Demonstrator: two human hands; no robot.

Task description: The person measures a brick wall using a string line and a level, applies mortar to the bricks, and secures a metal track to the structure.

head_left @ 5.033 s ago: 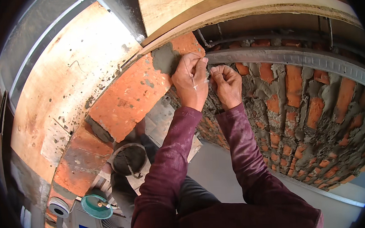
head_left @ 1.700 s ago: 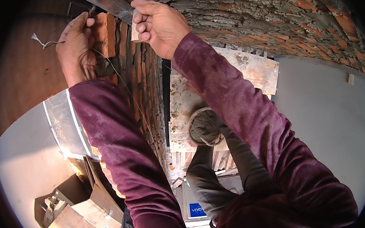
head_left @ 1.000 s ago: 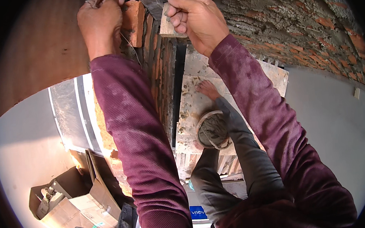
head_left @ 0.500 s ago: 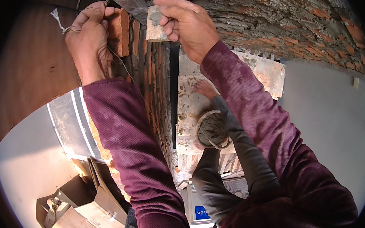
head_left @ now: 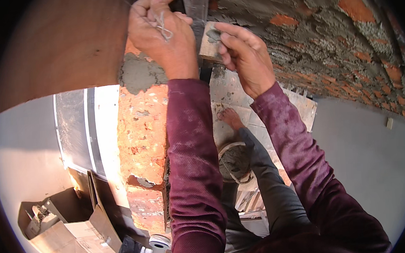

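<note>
Our left hand [head_left: 165, 39] curls, string [head_left: 163, 30] looped across it, left of the metal bar [head_left: 195, 8]. Right of that sits a wood block [head_left: 210, 48], our right hand [head_left: 250, 56] curled at its edge. What either pinches, we can't tell. We'd best draw the string taut, block steady.

Boards [head_left: 224, 87] below my right hand [head_left: 249, 56]: bucket [head_left: 230, 146], my foot [head_left: 230, 118]. Bricks [head_left: 142, 130] below my left hand [head_left: 164, 36]: mortar patch [head_left: 140, 73].

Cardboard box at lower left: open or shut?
Open: the cardboard box is uncovered on top, its dark inside and some contents showing.
</note>
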